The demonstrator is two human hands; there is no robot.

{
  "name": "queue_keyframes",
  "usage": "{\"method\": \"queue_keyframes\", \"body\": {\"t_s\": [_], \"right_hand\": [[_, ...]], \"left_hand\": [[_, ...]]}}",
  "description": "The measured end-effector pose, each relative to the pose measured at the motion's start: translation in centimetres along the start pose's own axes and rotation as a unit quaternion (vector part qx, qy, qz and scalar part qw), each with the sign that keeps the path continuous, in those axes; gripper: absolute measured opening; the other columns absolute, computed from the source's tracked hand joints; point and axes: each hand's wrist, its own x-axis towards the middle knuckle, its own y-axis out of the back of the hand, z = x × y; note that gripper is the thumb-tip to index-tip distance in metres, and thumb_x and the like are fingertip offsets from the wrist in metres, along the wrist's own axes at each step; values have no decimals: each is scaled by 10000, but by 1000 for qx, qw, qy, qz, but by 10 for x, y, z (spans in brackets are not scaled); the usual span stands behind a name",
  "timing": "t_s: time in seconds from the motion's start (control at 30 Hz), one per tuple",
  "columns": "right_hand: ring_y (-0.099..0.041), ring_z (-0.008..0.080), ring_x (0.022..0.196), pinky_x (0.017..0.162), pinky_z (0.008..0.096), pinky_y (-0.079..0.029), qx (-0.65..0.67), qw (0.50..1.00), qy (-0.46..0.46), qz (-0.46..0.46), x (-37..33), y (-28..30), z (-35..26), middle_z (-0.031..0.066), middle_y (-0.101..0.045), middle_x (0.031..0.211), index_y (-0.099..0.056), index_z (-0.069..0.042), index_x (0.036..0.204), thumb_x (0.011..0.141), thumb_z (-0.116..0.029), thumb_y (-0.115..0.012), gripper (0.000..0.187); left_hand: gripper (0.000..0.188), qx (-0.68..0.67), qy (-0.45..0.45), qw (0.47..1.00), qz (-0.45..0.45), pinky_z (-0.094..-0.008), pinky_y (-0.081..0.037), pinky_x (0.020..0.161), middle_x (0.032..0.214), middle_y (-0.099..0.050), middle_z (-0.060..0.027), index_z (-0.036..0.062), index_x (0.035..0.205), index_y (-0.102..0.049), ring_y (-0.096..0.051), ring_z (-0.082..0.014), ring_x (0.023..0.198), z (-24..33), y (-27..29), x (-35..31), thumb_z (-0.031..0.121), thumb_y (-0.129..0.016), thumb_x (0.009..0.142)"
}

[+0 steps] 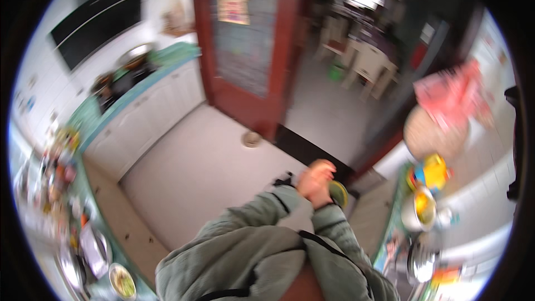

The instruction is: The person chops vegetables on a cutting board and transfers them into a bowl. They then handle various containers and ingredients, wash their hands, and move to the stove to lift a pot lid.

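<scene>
While your left hand point(310, 178) and right hand point(319, 195) are touching, blur is leaving it unclear whether the fingers are spread or pinching anything; a round green container point(339, 192) is showing just right of them, partly hidden, nearer your right hand.

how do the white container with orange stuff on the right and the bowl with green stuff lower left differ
Contents: the white container shows orange-yellow; the bowl shows mostly green.
Look: the white container's outer side shows plainly; the bowl shows mainly its rim and contents.
Place: the white container is on the right counter, the bowl on the left.
Both are pale and round-mouthed; blur hides what fills them.
</scene>
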Motion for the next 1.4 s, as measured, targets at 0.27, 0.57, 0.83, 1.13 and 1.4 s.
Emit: {"method": "queue_keyframes", "body": {"t_s": [0.27, 0.57, 0.83, 1.13, 1.4], "right_hand": [[-544, 326, 1138, 968, 475, -436, -121, 975, -83, 169, 2, -70, -60, 135, -577, 1229, -520, -26, 1205, 988, -441, -405, 483], [-660, 270, 1001, 547, 273, -567, -436, 881, 141, 118, -296, -151, -242, 193, -501, 1352, -355, -21, 1415, 951, -411, -501, 623], [-672, 222, 840, 747, 306, -516, -592, 440, 354, 575, -336, -27, -243, 145, -677, 883, -631, -48, 1023, 927, -146, -535, 167], [-528, 376, 1114, 929, 444, -435, -753, 386, 408, 343, -129, -69, -183, 170, -500, 1282, -589, -68, 1109, 900, -100, -549, 215], [-604, 372, 861, 734, 418, -504, -868, 318, 267, 271, -42, -65, -100, 188, -614, 1024, -548, -24, 1135, 898, -127, -483, 266]], "left_hand": [[324, 422, 0, 898, -124, -407, -450, 908, 1126, -580, -191, 55, 1104, -594, -557, -319, 1107, -69, 66, 10, 43, -621, 782], [376, 443, 235, 842, -198, -425, -405, 989, 1199, -561, -219, 8, 1147, -578, -498, -371, 1164, -136, 197, -60, 180, -649, 820], [310, 333, 252, 884, -208, -392, -463, 900, 1108, -619, -189, 10, 1100, -611, -579, -325, 1044, -152, 134, -40, 194, -620, 851], [417, -253, 409, 810, -336, -359, -453, 982, 1257, -564, -68, 55, 1299, -476, -553, -166, 1142, 6, -130, 26, 339, -493, 994], [493, -432, 416, 800, 16, -395, -492, 871, 1214, -532, -119, 83, 1240, -461, -553, -256, 1097, 7, -133, 44, 464, -545, 939]]}}
